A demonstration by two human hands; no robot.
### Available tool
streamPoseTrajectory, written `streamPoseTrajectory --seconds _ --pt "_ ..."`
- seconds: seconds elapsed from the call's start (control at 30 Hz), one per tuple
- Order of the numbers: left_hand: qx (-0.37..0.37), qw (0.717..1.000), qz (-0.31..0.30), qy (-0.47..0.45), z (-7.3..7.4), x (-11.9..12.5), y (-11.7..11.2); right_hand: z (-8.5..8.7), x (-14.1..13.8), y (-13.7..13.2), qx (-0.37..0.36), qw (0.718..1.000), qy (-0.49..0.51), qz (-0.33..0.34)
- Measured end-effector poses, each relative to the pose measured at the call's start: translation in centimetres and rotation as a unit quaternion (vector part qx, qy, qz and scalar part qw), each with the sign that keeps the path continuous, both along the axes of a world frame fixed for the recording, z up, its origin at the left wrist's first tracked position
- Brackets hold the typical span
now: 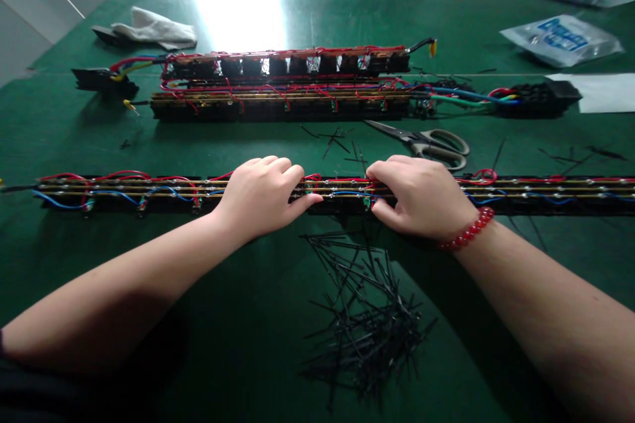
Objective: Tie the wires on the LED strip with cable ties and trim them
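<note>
A long black wired bar (342, 201), with brass rods along its top and red and blue wires, lies across the green table. My left hand (262, 195) grips it left of the middle, fingers over the far side and thumb on the near side. Farther right, my right hand (417, 195) is closed round the same bar; its fingertips and thumb straddle a small green part (368, 201). Between the hands a short length of the bar shows. Just below them, on the near side, is a heap of black cable ties (367, 330).
Scissors (426, 145) lie behind my right hand, among cut black scraps (335, 139). Two similar wired bars (282, 106) with connectors lie farther back. A whitish glove (153, 30) is at the back left; plastic bags (563, 41) and white paper (608, 92) are at the right.
</note>
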State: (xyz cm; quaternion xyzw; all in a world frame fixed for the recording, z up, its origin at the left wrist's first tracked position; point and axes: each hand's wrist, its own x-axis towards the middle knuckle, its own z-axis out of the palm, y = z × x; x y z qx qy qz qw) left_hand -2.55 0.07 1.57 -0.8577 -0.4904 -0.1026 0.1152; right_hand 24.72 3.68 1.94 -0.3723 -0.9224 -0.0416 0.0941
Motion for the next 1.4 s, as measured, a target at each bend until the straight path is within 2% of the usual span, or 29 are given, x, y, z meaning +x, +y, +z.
streamPoseTrajectory --seconds 0.13,0.23,0.3,0.37,0.43,0.5,0.57,0.7,1.07,1.23,1.4 --pt "-0.004 1.000 0.002 -0.003 -0.1 0.1 -0.1 0.1 -0.3 -0.1 -0.002 1.000 -0.008 0.004" --pt "0.039 0.999 -0.023 -0.015 -0.2 0.0 -0.2 0.0 -0.5 -0.1 -0.003 1.000 -0.024 -0.005" --pt "0.099 0.990 -0.098 -0.034 -0.3 0.0 -0.4 0.0 -0.6 -0.1 -0.002 0.999 -0.033 -0.011" --pt "0.129 0.967 -0.216 -0.043 -0.3 0.0 -0.5 0.0 -0.7 -0.1 -0.001 0.999 -0.038 -0.011" --pt "0.097 0.943 -0.316 -0.029 -0.4 0.1 -0.5 0.0 -0.7 -0.1 -0.002 0.999 -0.039 -0.010" --pt "0.039 0.933 -0.357 -0.007 -0.5 0.1 -0.4 0.1 -0.7 0.0 -0.004 0.999 -0.039 -0.012" --pt "0.000 0.935 -0.356 0.001 -0.6 0.2 -0.2 0.1 -0.7 0.0 -0.008 0.999 -0.037 -0.015" --pt "-0.022 0.941 -0.338 -0.010 -0.7 0.3 0.0 0.1 -0.8 0.0 -0.010 0.999 -0.038 -0.018" --pt "0.012 0.954 -0.298 -0.030 -1.1 0.7 -0.1 0.2 -0.8 -0.1 -0.012 0.999 -0.041 -0.021" --pt "0.044 0.951 -0.301 -0.058 -1.5 0.6 -0.1 0.0 -0.8 0.0 -0.018 0.999 -0.039 -0.028" --pt "0.022 0.949 -0.293 -0.112 -1.3 0.5 -0.1 0.0 -0.5 0.0 -0.019 0.999 0.024 -0.021"
